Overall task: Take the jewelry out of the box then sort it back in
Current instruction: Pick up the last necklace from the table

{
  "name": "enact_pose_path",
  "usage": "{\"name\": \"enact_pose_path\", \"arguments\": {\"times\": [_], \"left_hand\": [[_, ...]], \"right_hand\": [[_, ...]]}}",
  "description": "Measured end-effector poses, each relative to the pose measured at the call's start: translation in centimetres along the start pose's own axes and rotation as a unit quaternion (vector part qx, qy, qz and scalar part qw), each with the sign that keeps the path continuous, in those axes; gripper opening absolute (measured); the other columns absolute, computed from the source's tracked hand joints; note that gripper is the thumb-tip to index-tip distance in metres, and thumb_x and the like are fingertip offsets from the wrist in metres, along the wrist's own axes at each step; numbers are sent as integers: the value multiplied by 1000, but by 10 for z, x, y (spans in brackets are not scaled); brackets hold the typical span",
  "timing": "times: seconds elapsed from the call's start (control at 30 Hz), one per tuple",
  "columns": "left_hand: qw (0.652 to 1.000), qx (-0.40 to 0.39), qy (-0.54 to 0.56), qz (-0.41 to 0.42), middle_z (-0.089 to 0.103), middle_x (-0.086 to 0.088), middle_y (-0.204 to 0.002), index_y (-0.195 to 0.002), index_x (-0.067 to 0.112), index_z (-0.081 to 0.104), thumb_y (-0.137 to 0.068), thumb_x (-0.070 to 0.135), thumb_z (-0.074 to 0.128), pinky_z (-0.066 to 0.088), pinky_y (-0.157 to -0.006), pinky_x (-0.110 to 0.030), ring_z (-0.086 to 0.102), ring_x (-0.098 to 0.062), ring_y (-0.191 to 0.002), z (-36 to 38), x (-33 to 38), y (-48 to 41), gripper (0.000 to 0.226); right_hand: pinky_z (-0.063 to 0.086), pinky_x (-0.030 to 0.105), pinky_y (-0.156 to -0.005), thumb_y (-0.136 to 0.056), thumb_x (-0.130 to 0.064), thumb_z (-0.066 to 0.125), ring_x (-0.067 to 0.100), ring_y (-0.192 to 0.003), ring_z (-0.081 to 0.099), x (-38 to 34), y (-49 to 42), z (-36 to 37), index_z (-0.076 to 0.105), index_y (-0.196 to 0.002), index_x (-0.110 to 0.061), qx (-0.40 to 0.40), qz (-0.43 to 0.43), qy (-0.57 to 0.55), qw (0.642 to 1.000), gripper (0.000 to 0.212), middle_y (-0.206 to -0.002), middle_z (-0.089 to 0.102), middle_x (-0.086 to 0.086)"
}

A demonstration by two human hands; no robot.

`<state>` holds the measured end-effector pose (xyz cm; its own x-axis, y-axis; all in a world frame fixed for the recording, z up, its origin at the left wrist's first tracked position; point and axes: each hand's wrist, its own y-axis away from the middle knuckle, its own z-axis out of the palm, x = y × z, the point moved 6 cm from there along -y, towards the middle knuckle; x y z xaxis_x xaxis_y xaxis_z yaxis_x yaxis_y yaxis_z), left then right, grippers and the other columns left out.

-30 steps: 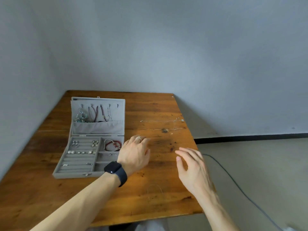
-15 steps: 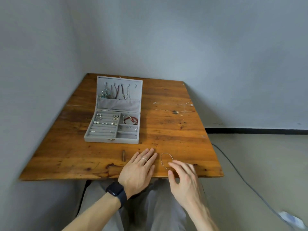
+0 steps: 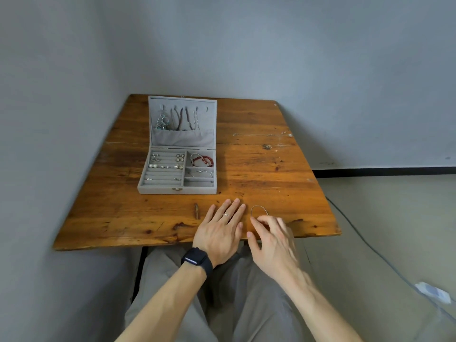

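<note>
Two hands meet at lower centre, over the near edge of a wooden table (image 3: 271, 174). The left hand (image 3: 219, 230) lies palm down on the wood, its fingers straight and close together, probably as a brace while the other works. A plain ring (image 3: 227, 215) is on one finger and a dark watch (image 3: 197, 259) on the wrist.

Just beside it, the right hand (image 3: 271, 235) curls its fingers over the near end of a thin wire bangle (image 3: 258, 207). The bangle lies flat on the table, and whether thumb and forefinger have pinched it cannot be told.

Well apart at centre left, the grey jewelry box (image 3: 160, 190) stands open with its lid upright, so every compartment can be reached. Necklaces (image 3: 182, 119) hang from the lid, earrings (image 3: 164, 166) sit in the padded rows, and a red bead bracelet (image 3: 202, 160) fills the upper right compartment. A fine chain (image 3: 261, 135) lies on the table's right side, laid out straight. With most pieces in the box, the job looks either barely begun or nearly done.
</note>
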<state>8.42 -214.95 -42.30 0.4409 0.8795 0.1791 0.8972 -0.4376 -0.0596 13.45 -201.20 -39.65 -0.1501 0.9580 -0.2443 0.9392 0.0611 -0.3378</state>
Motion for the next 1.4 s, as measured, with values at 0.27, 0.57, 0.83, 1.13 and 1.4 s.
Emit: {"name": "enact_pose_path", "arguments": {"times": [0.27,0.57,0.83,1.13,1.4], "left_hand": [[1000,10,11,1,7,10,-166,-159,30,12,-102,49,6,1,-124,-41,1,-12,-154,-3,1,2,60],[1000,12,14,1,8,10,-166,-159,31,12,-103,49,9,0,-124,-41,1,-11,-154,-2,0,1,59],[1000,19,19,-1,11,9,-166,-159,31,16,-103,48,9,4,-125,-42,5,-12,-154,-2,0,2,59],[1000,15,20,1,15,9,-166,-159,31,18,-102,50,9,6,-125,-42,8,-13,-153,-2,0,0,60],[1000,1,-9,19,38,1,-155,-149,28,37,-98,53,25,29,-110,-43,36,-21,-136,-18,3,-19,58]], "right_hand": [[51,38,-79,-87,-22,75,18,-98,59,12,13,-5,74,-110,-18,44,-82,-42,995,23,-107,66,-7],[51,38,-71,-88,-17,76,19,-87,59,6,4,-17,76,-97,-18,11,-134,-43,990,9,-94,67,-6],[50,36,-76,-98,-17,62,17,-87,55,9,1,-21,68,-96,-13,-26,-132,-86,987,8,-94,64,-5],[40,14,-74,-99,-21,58,2,-90,56,42,-28,-43,56,-94,-27,-5,72,-208,976,8,-94,63,-16],[45,19,-73,-97,-27,60,-7,-88,59,75,-58,-59,59,-88,-35,-38,169,-246,954,12,-91,67,-19]]}}
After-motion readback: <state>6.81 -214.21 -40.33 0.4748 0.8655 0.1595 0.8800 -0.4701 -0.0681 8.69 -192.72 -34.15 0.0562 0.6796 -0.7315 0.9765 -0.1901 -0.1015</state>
